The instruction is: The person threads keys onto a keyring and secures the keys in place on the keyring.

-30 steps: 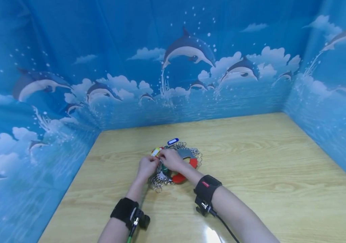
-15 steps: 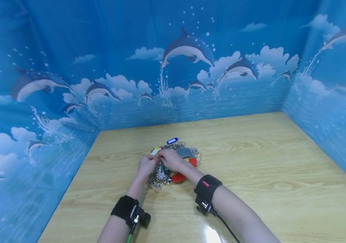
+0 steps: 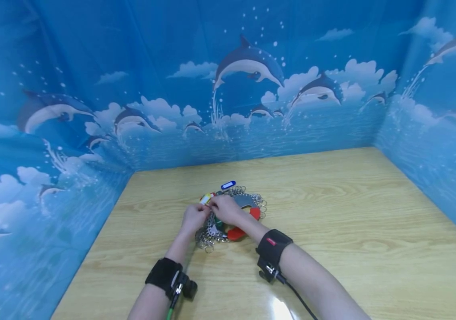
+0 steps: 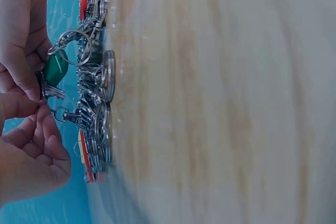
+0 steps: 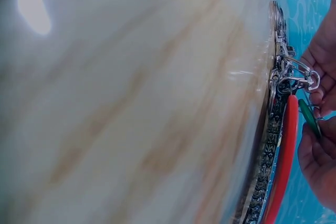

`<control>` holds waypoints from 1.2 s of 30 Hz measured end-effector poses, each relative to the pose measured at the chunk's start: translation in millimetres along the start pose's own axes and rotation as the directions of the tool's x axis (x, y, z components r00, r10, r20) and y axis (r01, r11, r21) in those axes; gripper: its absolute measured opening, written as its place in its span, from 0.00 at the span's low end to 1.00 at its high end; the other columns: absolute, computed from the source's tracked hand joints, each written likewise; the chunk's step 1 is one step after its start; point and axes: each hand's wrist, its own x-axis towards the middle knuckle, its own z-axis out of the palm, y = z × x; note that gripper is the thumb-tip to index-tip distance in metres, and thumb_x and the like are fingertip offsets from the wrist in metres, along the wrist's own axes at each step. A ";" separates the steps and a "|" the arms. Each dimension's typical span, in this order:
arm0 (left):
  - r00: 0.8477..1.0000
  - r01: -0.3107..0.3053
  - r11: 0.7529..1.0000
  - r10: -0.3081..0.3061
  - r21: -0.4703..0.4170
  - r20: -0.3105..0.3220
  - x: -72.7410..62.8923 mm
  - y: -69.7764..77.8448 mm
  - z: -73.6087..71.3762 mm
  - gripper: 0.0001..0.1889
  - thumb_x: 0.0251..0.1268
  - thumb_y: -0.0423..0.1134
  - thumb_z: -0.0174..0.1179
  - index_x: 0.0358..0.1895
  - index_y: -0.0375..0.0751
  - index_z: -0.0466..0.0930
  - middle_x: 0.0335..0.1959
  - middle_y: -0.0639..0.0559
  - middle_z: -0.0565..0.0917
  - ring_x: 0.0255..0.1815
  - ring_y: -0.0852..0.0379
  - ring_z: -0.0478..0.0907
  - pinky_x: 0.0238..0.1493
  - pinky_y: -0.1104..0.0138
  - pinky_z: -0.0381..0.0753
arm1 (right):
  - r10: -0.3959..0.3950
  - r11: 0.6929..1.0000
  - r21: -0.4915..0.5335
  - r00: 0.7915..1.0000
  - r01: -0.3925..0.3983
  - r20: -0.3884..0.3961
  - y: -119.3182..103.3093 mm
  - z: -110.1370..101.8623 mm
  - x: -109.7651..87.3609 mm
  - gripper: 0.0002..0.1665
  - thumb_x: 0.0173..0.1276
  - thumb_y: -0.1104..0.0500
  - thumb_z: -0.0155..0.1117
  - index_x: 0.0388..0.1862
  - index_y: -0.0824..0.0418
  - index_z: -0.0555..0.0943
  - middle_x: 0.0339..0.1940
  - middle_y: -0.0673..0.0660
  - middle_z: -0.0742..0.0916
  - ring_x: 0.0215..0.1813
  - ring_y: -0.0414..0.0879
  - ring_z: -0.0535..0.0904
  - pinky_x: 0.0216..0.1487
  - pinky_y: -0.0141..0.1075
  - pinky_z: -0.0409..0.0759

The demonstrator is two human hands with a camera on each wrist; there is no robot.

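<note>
My left hand [image 3: 194, 218] and right hand [image 3: 226, 210] meet over the left side of a pile of metal key rings [image 3: 208, 242]. In the left wrist view, the left thumb and fingertips pinch the end of a small metal clasp [image 4: 63, 114]; their exact hold is partly hidden. The right fingers hold a green key tag [image 5: 310, 118] with metal fittings at its end. Under the hands, a grey curved piece [image 3: 244, 201] and a red curved piece [image 3: 238, 233] lie ringed by the metal pile. A yellow key tag [image 3: 206, 199] shows just beyond the fingertips.
A blue key tag [image 3: 228, 185] lies at the back of the pile. The wood-grain table [image 3: 352, 213] stretches out to the right. Blue dolphin-print curtains [image 3: 164, 80] stand around it. Cables run from the black wrist straps [image 3: 274, 249].
The hands stay together over the same spot, with only very slight finger movement. The pile and the blue tag lie as before; the head view shifts slightly.
</note>
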 end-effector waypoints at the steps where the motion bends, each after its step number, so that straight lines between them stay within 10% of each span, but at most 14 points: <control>1: 1.000 0.004 1.000 -0.004 0.010 -0.005 0.1 0.2 0.0 0.07 0.49 0.30 0.53 0.26 0.29 0.79 0.15 0.56 0.69 0.18 0.60 0.64 0.20 0.71 0.61 | -0.012 1.000 -0.005 1.000 0.012 -0.002 0.0 0.2 0.2 0.09 0.64 0.67 0.55 0.40 0.63 0.82 0.34 0.55 0.84 0.36 0.44 0.78 0.38 0.32 0.76; 11: 0.999 0.045 0.999 -0.045 0.007 -0.015 1.5 -2.9 -0.7 0.06 0.53 0.31 0.54 0.24 0.33 0.78 0.15 0.56 0.69 0.18 0.61 0.64 0.19 0.71 0.62 | -0.055 0.998 -0.014 0.998 0.055 0.026 -2.1 1.2 -0.6 0.10 0.65 0.68 0.53 0.41 0.62 0.81 0.36 0.55 0.84 0.37 0.44 0.79 0.40 0.32 0.76; 19: 0.999 -0.002 0.998 0.006 -0.069 0.049 1.8 -16.3 -5.4 0.06 0.53 0.30 0.54 0.23 0.29 0.76 0.16 0.56 0.69 0.19 0.60 0.64 0.21 0.70 0.63 | 0.105 0.976 0.189 0.994 -0.109 0.032 -4.4 1.6 0.4 0.07 0.66 0.63 0.57 0.39 0.62 0.81 0.36 0.54 0.84 0.36 0.43 0.77 0.38 0.33 0.75; 21: 0.998 -0.013 0.996 0.018 -0.090 0.063 1.8 -18.4 -6.5 0.06 0.54 0.28 0.55 0.26 0.27 0.77 0.18 0.55 0.71 0.21 0.60 0.66 0.24 0.70 0.65 | 0.181 0.924 0.331 0.982 -0.190 0.059 -5.4 1.5 0.8 0.07 0.66 0.63 0.57 0.38 0.64 0.81 0.36 0.55 0.83 0.35 0.43 0.77 0.36 0.33 0.75; 25: 0.998 -0.009 0.993 0.017 -0.116 0.067 1.7 -17.9 -10.9 0.07 0.56 0.29 0.54 0.31 0.25 0.78 0.22 0.52 0.76 0.24 0.60 0.69 0.27 0.69 0.68 | 0.305 0.680 0.642 0.933 -0.354 0.192 -9.9 0.4 4.0 0.09 0.65 0.67 0.55 0.43 0.69 0.77 0.37 0.58 0.82 0.32 0.44 0.78 0.34 0.34 0.78; 27: 0.998 0.004 0.995 0.002 -0.100 0.065 1.7 -17.5 -15.8 0.08 0.57 0.30 0.54 0.34 0.26 0.79 0.24 0.49 0.79 0.26 0.58 0.71 0.27 0.68 0.70 | 0.315 0.632 0.674 0.922 -0.382 0.226 -13.7 -0.1 7.0 0.13 0.64 0.69 0.55 0.47 0.71 0.76 0.37 0.59 0.81 0.31 0.45 0.79 0.33 0.34 0.78; 28: 0.998 0.011 0.996 -0.005 -0.090 0.064 1.8 -18.1 -18.8 0.09 0.58 0.31 0.55 0.35 0.26 0.79 0.26 0.48 0.80 0.27 0.57 0.72 0.27 0.67 0.71 | 0.305 0.653 0.658 0.925 -0.376 0.227 -16.2 -0.2 8.5 0.14 0.63 0.69 0.56 0.48 0.71 0.75 0.37 0.60 0.82 0.31 0.48 0.80 0.33 0.35 0.78; 32: 0.998 0.039 0.999 -0.038 -0.038 0.045 1.3 -24.9 -34.3 0.11 0.59 0.33 0.56 0.38 0.27 0.80 0.30 0.43 0.81 0.31 0.51 0.75 0.27 0.63 0.74 | 0.205 0.889 0.386 0.968 -0.246 0.144 -30.3 1.8 12.3 0.20 0.59 0.70 0.58 0.52 0.69 0.76 0.42 0.61 0.83 0.41 0.51 0.80 0.40 0.36 0.77; 36: 0.997 0.064 0.998 -0.065 -0.019 -0.033 1.1 -36.3 -50.1 0.11 0.60 0.33 0.54 0.38 0.25 0.80 0.28 0.43 0.82 0.32 0.52 0.77 0.32 0.66 0.74 | 0.105 0.984 0.135 0.990 -0.117 0.093 -47.5 9.6 15.6 0.19 0.56 0.70 0.59 0.48 0.67 0.79 0.46 0.59 0.84 0.50 0.50 0.78 0.48 0.36 0.75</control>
